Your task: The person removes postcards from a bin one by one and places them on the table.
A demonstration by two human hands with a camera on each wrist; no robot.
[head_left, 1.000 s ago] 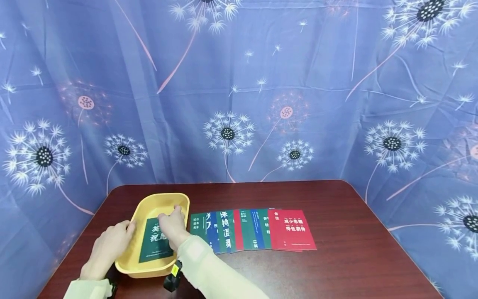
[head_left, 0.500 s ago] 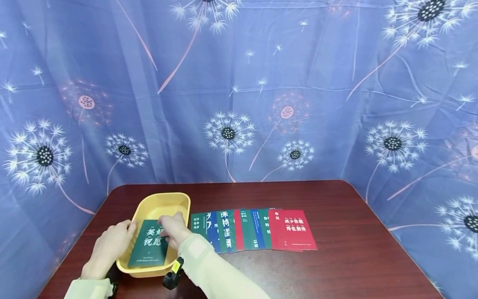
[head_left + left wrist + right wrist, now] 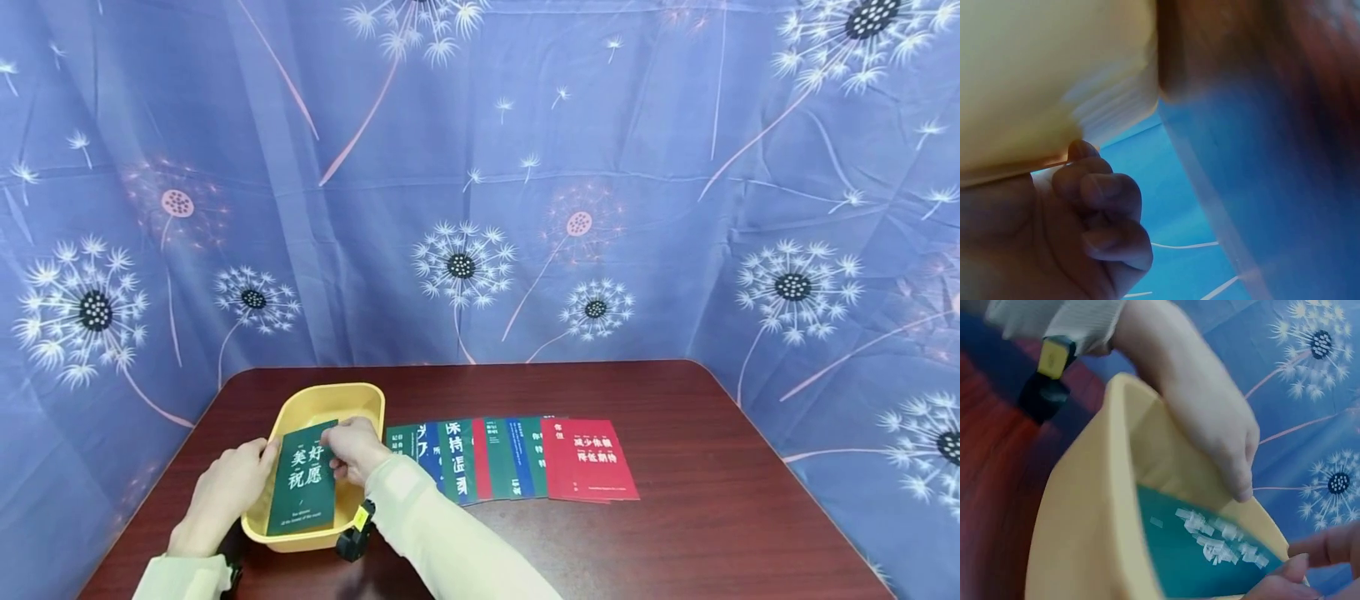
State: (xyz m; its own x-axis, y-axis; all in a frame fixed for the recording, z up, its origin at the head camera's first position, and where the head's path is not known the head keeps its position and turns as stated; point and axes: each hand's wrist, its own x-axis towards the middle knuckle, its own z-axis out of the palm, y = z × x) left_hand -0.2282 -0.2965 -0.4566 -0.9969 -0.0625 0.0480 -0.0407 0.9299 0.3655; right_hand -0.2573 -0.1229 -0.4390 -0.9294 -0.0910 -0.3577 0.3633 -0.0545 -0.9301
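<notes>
In the head view my left hand [image 3: 228, 492] grips the left rim of a yellow plastic basin [image 3: 330, 396]; its fingers show curled under the rim in the left wrist view. Over the basin my right hand [image 3: 358, 448] pinches the upper right edge of a dark green card [image 3: 303, 500] printed with large white characters. That card stands tilted within the basin, its lower edge near the front wall. From the right wrist, the green card [image 3: 1185, 569] fills the basin's inside, with the right fingers [image 3: 1288, 575] at its edge.
To the basin's right, an overlapping row of cards in green, blue and red lies on the dark wooden table [image 3: 675, 533], ending in a red card [image 3: 588, 467]. A blue dandelion-print curtain [image 3: 465, 167] hangs behind the table and along its sides.
The green card first slid toward the front left of the basin, then its upper right side rose and turned with my right hand. My left hand has stayed on the rim.
</notes>
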